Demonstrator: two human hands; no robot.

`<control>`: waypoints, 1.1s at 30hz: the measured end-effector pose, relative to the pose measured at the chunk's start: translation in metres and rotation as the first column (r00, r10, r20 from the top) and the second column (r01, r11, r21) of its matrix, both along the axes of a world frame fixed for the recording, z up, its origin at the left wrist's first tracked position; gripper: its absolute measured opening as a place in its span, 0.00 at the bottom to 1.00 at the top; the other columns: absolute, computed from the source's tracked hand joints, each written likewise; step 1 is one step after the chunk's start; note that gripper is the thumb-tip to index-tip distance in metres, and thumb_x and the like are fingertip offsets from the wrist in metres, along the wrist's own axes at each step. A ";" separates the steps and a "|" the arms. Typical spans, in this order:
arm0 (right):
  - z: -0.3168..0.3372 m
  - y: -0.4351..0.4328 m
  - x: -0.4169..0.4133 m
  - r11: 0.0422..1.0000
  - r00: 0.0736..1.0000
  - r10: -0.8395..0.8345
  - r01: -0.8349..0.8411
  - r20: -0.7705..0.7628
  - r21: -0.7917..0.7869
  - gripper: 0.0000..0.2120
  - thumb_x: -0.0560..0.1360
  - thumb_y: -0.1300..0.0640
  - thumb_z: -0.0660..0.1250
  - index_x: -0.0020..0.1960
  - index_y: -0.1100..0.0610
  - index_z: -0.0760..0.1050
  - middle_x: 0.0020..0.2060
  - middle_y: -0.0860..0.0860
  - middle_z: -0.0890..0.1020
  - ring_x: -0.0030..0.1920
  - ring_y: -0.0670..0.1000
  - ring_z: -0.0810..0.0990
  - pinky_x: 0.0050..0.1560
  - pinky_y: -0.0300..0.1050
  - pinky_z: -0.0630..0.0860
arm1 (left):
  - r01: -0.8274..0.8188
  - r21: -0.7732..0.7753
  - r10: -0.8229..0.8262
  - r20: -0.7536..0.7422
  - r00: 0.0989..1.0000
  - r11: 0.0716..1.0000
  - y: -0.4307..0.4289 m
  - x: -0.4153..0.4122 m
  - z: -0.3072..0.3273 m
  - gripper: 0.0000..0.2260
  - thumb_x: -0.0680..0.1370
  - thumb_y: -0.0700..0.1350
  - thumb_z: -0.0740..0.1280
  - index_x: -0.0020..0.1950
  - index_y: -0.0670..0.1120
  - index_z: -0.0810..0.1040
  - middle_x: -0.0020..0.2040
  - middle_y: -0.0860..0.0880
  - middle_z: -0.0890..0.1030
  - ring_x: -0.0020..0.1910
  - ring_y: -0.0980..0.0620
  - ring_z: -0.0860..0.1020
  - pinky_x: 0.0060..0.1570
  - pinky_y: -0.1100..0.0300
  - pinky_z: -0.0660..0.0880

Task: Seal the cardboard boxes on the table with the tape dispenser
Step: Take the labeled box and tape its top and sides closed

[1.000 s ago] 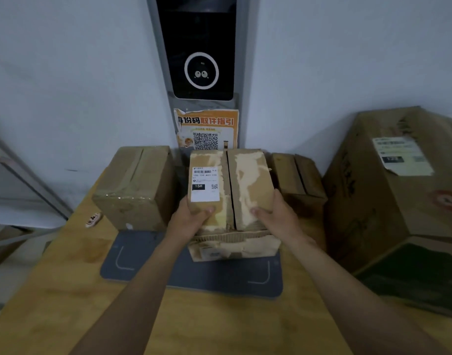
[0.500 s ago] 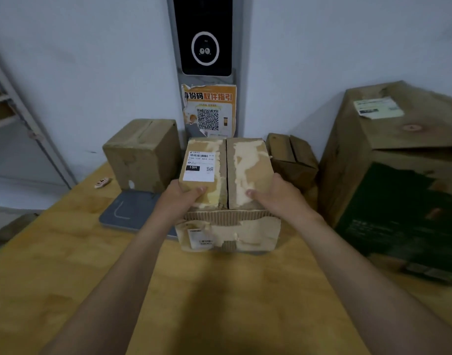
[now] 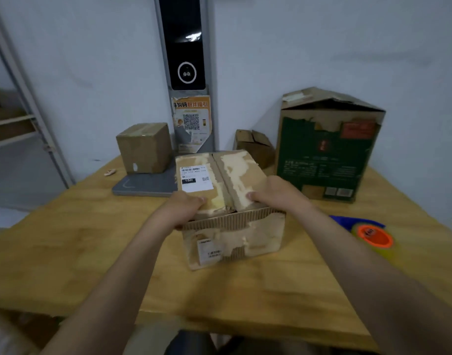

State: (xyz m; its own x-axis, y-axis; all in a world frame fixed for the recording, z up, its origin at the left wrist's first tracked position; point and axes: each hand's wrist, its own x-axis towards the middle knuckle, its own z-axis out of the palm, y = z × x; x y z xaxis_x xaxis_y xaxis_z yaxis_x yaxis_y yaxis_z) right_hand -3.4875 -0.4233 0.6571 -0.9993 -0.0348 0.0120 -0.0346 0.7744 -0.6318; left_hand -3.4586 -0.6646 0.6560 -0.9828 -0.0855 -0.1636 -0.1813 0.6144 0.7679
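Table (image 3: 66,239), box (image 3: 232,237) well inside edges.

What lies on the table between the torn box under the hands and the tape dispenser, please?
In the head view, only bare tabletop lies between the box and the tape dispenser; the right forearm crosses above it.

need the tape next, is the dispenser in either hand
No, the tape dispenser lies on the table right of the box.
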 end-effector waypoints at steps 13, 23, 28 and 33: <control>0.053 -0.007 0.073 0.922 0.996 0.078 -0.055 -0.046 0.383 0.27 0.78 0.35 0.61 0.64 0.56 0.76 0.58 0.53 0.81 0.56 0.56 0.79 0.57 0.52 0.78 | 0.068 -0.477 -0.198 -0.228 0.953 0.876 0.002 0.008 0.059 0.12 0.81 0.56 0.65 0.47 0.49 0.78 0.43 0.53 0.78 0.47 0.48 0.79 0.44 0.56 0.72; 0.023 -0.047 0.062 0.900 0.968 0.166 -0.226 0.186 0.373 0.60 0.61 0.22 0.70 0.81 0.39 0.42 0.82 0.51 0.44 0.80 0.64 0.44 0.76 0.67 0.44 | 0.184 -0.378 -0.239 -0.104 0.965 0.907 -0.016 -0.078 0.010 0.26 0.82 0.59 0.63 0.78 0.54 0.65 0.77 0.49 0.68 0.73 0.45 0.70 0.68 0.52 0.68; 0.042 -0.029 0.061 0.848 0.924 0.263 -0.358 0.277 0.390 0.51 0.68 0.33 0.74 0.80 0.37 0.47 0.81 0.48 0.54 0.79 0.60 0.54 0.73 0.56 0.56 | 0.168 -0.427 -0.204 -0.039 0.978 0.889 -0.018 -0.062 0.007 0.28 0.83 0.59 0.60 0.81 0.52 0.59 0.79 0.46 0.66 0.74 0.42 0.69 0.68 0.51 0.68; 0.051 -0.001 0.044 0.784 0.876 0.290 -0.448 0.385 0.429 0.52 0.68 0.36 0.75 0.79 0.32 0.43 0.81 0.44 0.49 0.79 0.56 0.52 0.74 0.56 0.55 | 0.223 -0.421 -0.218 0.060 0.974 0.879 -0.001 -0.020 0.013 0.33 0.82 0.63 0.59 0.83 0.54 0.52 0.80 0.46 0.63 0.73 0.41 0.69 0.59 0.53 0.70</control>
State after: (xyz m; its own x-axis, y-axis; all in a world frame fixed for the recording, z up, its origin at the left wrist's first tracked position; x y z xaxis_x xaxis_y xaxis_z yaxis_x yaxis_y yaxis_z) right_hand -3.4436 -0.4245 0.7078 -0.8621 -0.3237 -0.3899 -0.2652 0.9438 -0.1972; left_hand -3.4787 -0.6652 0.6687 -0.9827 0.0698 -0.1715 -0.0100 0.9048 0.4258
